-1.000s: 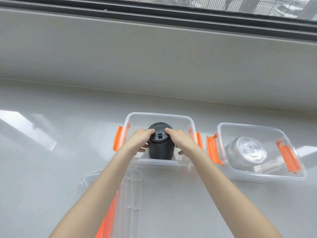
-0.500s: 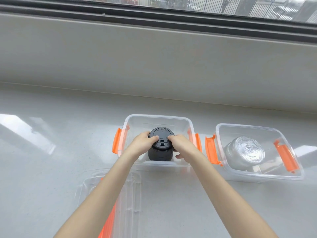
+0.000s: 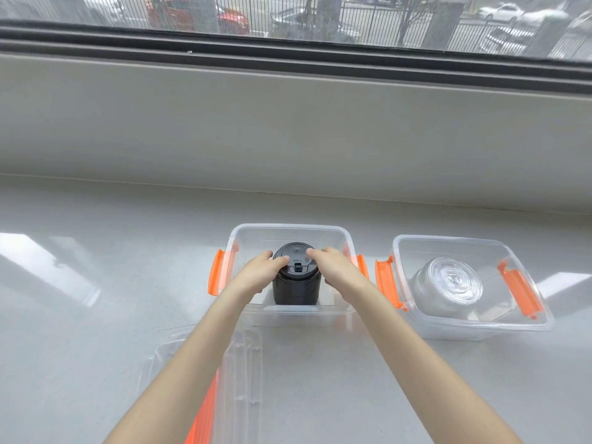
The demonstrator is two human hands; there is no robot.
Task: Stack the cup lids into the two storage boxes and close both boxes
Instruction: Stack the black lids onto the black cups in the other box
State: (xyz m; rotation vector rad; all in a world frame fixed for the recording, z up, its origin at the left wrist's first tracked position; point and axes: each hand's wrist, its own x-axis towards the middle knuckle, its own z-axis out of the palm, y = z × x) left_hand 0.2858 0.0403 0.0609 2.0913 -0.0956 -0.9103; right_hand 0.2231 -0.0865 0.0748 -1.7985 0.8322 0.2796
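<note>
A stack of black cup lids (image 3: 296, 285) stands upright inside the left clear storage box (image 3: 290, 230), which has orange latches. My left hand (image 3: 261, 275) grips the stack's left side with its thumb on the top lid. My right hand (image 3: 334, 272) holds the right side, thumb also on top. To the right, a second clear box (image 3: 461, 243) holds a stack of clear cup lids (image 3: 448, 288) lying tilted. Neither box has a lid on it.
A clear box lid with an orange strip (image 3: 237, 379) lies on the white counter (image 3: 96, 315) in front of the left box, partly under my left forearm. A grey wall and a window sill rise behind the boxes.
Both hands have slid slightly up and together on the black stack, thumbs now on the top lid. The stack stays in the left box.
</note>
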